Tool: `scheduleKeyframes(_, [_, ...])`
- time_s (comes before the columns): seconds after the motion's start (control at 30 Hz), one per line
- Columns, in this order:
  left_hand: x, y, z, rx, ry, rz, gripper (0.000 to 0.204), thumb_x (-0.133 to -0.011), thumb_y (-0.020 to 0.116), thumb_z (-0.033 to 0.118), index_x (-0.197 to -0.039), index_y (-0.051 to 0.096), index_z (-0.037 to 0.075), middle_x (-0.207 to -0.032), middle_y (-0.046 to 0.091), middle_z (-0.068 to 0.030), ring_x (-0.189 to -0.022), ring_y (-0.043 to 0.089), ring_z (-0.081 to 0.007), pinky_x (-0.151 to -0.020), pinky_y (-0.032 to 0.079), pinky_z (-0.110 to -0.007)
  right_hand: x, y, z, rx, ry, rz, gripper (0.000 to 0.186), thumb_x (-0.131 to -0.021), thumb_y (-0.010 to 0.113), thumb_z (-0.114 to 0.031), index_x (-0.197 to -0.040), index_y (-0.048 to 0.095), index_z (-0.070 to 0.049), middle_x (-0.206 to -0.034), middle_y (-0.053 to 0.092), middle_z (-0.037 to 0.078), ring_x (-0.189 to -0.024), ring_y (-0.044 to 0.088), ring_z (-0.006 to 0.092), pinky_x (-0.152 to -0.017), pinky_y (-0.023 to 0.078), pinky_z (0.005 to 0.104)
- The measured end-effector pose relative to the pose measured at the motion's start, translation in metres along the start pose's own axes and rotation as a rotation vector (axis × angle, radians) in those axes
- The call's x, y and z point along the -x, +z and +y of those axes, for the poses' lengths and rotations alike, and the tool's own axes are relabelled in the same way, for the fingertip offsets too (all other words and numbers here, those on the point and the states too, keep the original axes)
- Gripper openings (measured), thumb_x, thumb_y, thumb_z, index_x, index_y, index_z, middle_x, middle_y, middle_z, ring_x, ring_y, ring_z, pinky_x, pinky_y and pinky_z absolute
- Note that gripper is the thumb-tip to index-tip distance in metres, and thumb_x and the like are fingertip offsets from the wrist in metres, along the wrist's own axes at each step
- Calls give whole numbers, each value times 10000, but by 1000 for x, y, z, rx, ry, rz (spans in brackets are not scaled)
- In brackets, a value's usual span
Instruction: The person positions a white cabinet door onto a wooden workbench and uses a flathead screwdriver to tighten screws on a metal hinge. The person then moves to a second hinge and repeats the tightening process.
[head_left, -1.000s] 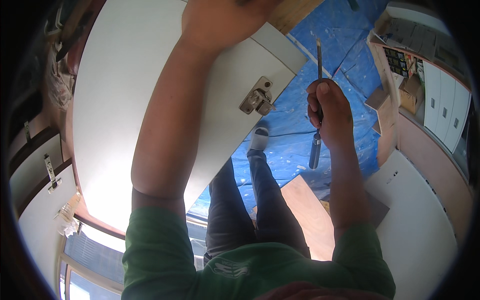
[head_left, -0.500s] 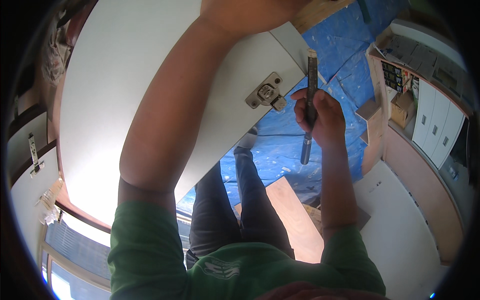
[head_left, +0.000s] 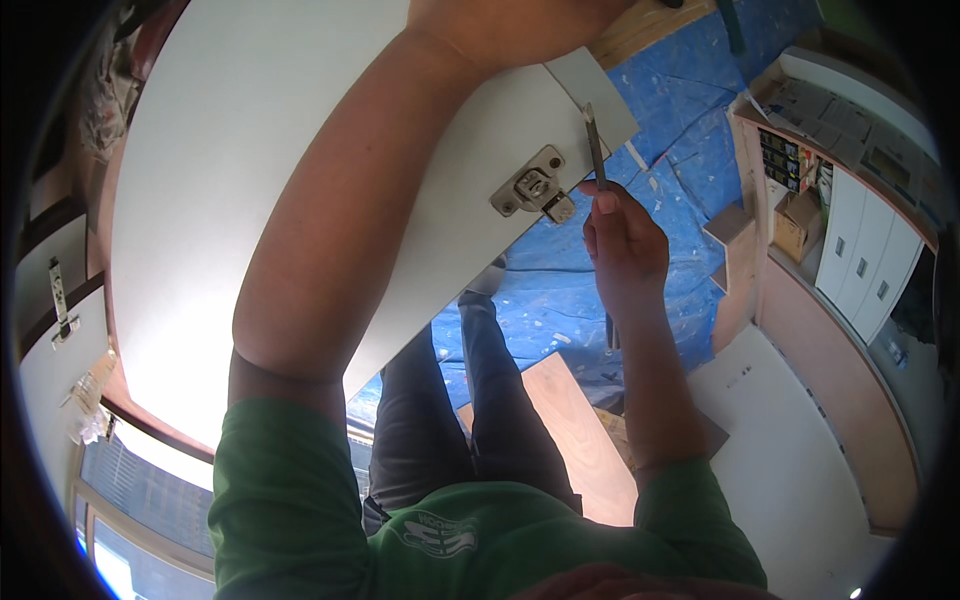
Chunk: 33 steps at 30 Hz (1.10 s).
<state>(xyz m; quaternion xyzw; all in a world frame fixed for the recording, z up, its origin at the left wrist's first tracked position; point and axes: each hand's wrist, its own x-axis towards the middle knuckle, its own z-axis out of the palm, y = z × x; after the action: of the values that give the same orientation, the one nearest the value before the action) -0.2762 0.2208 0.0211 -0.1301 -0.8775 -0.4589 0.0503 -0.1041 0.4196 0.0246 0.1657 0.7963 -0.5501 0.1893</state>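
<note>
My left arm reaches across a large white panel (head_left: 210, 230). At the top edge, only the wrist and back of my left hand (head_left: 530, 30) show; its fingers are out of the picture. A metal cabinet hinge (head_left: 535, 185) is fixed near the panel's right edge, its arm jutting past that edge. Just right of the hinge, my right hand (head_left: 628, 235) is closed round a slim chisel (head_left: 595, 150) with a dark handle. The handle's pale, worn end points up over the panel's edge, and its other end shows below my hand.
Blue sheeting (head_left: 560, 300) covers the floor, with a plywood piece (head_left: 570, 420) lying near my legs. On the right stand a curved cabinet (head_left: 830, 420) with white drawers (head_left: 865, 260) and a cardboard box (head_left: 797, 225). Another white door with a hinge (head_left: 62, 300) is at the left.
My right hand has turned and shifted slightly left, tilting the chisel's upper end left over the panel's edge. My left arm stays nearly where it was.
</note>
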Motion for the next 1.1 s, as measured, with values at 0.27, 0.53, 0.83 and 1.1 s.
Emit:
scheduleKeyframes(0.27, [0, -1, -1, 1, -7, -3, 327, -945, 617, 316, -802, 743, 50, -695, 693, -151, -743, 676, -354, -838, 498, -446, 5, 3, 9, -224, 52, 52, 435, -1099, 504, -391, -1147, 660, 12, -682, 446, -38, -576, 387, 40, -534, 319, 230])
scheduleKeyframes(0.53, [1, 0, -3, 26, 24, 22, 330, -951, 603, 326, -823, 755, 62, -693, 699, -135, -741, 674, -335, -881, 471, -431, -8, -6, 25, -270, 6, -11, 409, -1076, 559, -385, -1129, 642, 12, -694, 436, -41, -601, 386, 48, -529, 318, 223])
scheduleKeyframes(0.83, [0, -1, -1, -66, -7, -44, 336, -958, 585, 344, -884, 773, 76, -710, 713, -131, -768, 682, -330, -914, 459, -410, -9, -8, 25, -65, -39, -5, 347, -1064, 604, -333, -1123, 677, 2, -714, 484, -63, -629, 404, 26, -550, 306, 219])
scheduleKeyframes(1.1, [1, 0, -1, -36, -12, -31, 335, -959, 591, 349, -898, 774, 75, -739, 721, -147, -796, 686, -326, -937, 455, -407, -6, -24, 24, -77, -13, -8, 334, -1067, 604, -300, -1109, 696, 19, -718, 507, -53, -628, 408, 29, -570, 324, 219])
